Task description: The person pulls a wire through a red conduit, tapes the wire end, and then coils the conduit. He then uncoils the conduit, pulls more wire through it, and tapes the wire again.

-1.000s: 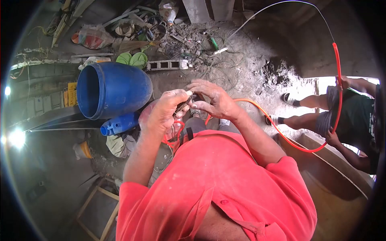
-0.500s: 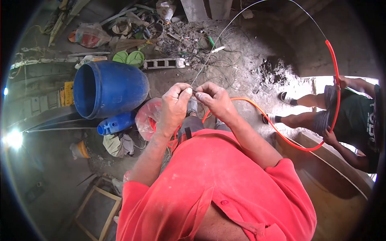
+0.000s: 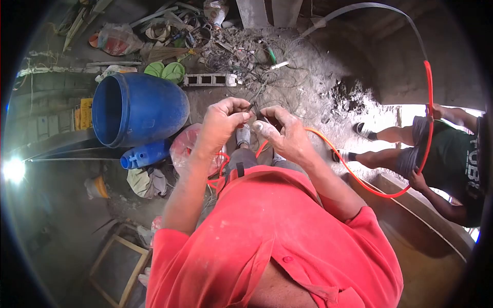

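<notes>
My left hand [image 3: 222,122] and my right hand [image 3: 284,134] are raised together in front of my chest. Both pinch a thin dark wire [image 3: 252,108] between thumb and fingertips, and the hands are a little apart. An orange conduit tube [image 3: 359,177] runs from under my right hand across the floor. It loops up to a second person [image 3: 452,159] on the right, whose hands hold it. A grey strip [image 3: 359,7] arcs out of the tube's upper end toward the top of the view.
A blue plastic barrel [image 3: 138,108] lies on its side at left, a blue jug [image 3: 144,154] below it. A concrete block [image 3: 210,79], green bowls [image 3: 167,71] and tangled wire debris [image 3: 246,51] litter the dirt floor. A wooden frame [image 3: 115,267] lies lower left.
My hands have risen slightly and drawn apart, the wire now stretched between them. The grey strip at the top has swung wider. The other person has barely moved.
</notes>
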`<state>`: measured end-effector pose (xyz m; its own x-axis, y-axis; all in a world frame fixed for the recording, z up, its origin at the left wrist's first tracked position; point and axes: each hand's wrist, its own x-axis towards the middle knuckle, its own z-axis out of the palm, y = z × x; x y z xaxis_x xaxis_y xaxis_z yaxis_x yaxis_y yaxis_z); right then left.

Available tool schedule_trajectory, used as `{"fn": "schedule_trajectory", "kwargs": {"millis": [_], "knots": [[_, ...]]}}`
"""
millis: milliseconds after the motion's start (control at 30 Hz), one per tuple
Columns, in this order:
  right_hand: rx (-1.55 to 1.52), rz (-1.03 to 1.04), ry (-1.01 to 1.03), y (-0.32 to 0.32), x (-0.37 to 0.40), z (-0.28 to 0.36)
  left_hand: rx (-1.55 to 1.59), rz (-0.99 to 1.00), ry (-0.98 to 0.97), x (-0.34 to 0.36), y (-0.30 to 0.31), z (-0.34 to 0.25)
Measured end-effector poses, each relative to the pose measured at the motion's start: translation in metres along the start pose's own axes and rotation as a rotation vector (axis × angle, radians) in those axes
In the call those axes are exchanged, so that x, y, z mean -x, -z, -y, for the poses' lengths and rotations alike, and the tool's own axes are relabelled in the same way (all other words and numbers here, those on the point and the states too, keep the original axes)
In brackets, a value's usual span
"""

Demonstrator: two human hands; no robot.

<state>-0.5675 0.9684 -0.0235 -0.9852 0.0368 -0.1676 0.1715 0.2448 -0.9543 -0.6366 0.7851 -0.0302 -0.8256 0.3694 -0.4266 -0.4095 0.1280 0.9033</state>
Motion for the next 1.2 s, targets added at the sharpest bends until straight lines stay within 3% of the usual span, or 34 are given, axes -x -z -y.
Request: {"fn": "schedule_trajectory", "kwargs": {"millis": [67, 167, 233, 267, 300, 333, 367, 400, 467, 500, 567, 600, 633, 667, 700, 733, 767, 833, 900, 967, 1033, 1067, 1133, 1200], "knots": [[-0.014, 0.172, 0.003, 0.007, -0.005, 0.014, -0.102, -0.003, -0.076, -0.003, -0.002, 0.016], [-0.045, 0.219, -0.019, 0.004, -0.02, 0.022, -0.324, 0.044, -0.176, 0.006, -0.005, 0.017], [-0.102, 0.313, 0.022, 0.002, -0.036, 0.02, -0.07, 0.047, -0.091, 0.014, -0.011, 0.007], [-0.083, 0.301, 0.033, -0.003, -0.042, 0.012, -0.296, 0.004, 0.036, 0.013, -0.007, 0.005], [-0.065, 0.291, 0.045, -0.006, -0.048, 0.007, -0.296, 0.002, 0.036, 0.011, -0.008, 0.009], [-0.028, 0.242, 0.172, -0.009, -0.053, 0.004, -0.254, -0.134, -0.016, 0.007, -0.01, 0.018], [-0.03, 0.246, 0.173, -0.011, -0.055, 0.007, -0.212, -0.267, -0.067, 0.006, -0.011, 0.027], [-0.162, 0.234, 0.013, -0.011, -0.055, 0.012, -0.361, -0.433, -0.149, 0.005, -0.011, 0.032], [-0.465, 0.173, -0.233, -0.01, -0.06, 0.002, -0.311, -0.419, -0.193, 0.007, -0.007, 0.032], [-0.465, 0.174, -0.232, -0.008, -0.062, -0.007, -0.259, -0.405, -0.236, 0.008, -0.006, 0.028], [-0.376, -0.083, -0.277, -0.004, -0.063, -0.025, -0.314, -0.385, -0.225, 0.008, 0.0, 0.026], [-0.151, -0.07, -0.159, -0.002, -0.062, -0.039, -0.372, -0.305, -0.329, 0.004, 0.006, 0.031], [-0.153, -0.069, -0.16, -0.005, -0.06, -0.05, -0.429, -0.222, -0.432, 0.002, 0.009, 0.033], [-0.15, 0.031, -0.004, -0.007, -0.057, -0.057, -0.432, -0.22, -0.434, 0.003, 0.007, 0.026], [-0.146, 0.127, 0.148, -0.007, -0.052, -0.056, -0.249, -0.197, -0.266, 0.006, 0.002, 0.015], [-0.246, 0.248, 0.131, -0.006, -0.048, -0.052, -0.066, -0.171, -0.096, 0.007, -0.002, 0.007], [-0.249, 0.24, 0.127, -0.005, -0.048, -0.047, -0.07, -0.163, -0.093, 0.006, -0.001, 0.004], [-0.443, 0.437, -0.045, -0.003, -0.052, -0.04, 0.092, -0.011, 0.059, 0.002, 0.007, -0.003], [-0.515, 0.419, -0.039, -0.007, -0.054, -0.042, 0.08, 0.021, 0.046, 0.002, 0.001, -0.01], [-0.152, 0.251, 0.048, -0.004, -0.051, -0.038, 0.074, 0.056, 0.036, -0.001, -0.007, -0.008], [-0.068, 0.119, 0.157, -0.01, -0.047, -0.035, -0.248, -0.136, -0.321, -0.006, -0.018, 0.0], [0.017, -0.007, 0.263, -0.014, -0.044, -0.035, -0.246, -0.13, -0.32, -0.006, -0.021, 0.0], [0.008, -0.026, 0.267, -0.02, -0.04, -0.035, -0.485, -0.336, -0.498, -0.006, -0.026, 0.0], [0.004, -0.026, 0.279, -0.022, -0.04, -0.027, -0.557, -0.373, -0.563, -0.008, -0.023, 0.001]]}}
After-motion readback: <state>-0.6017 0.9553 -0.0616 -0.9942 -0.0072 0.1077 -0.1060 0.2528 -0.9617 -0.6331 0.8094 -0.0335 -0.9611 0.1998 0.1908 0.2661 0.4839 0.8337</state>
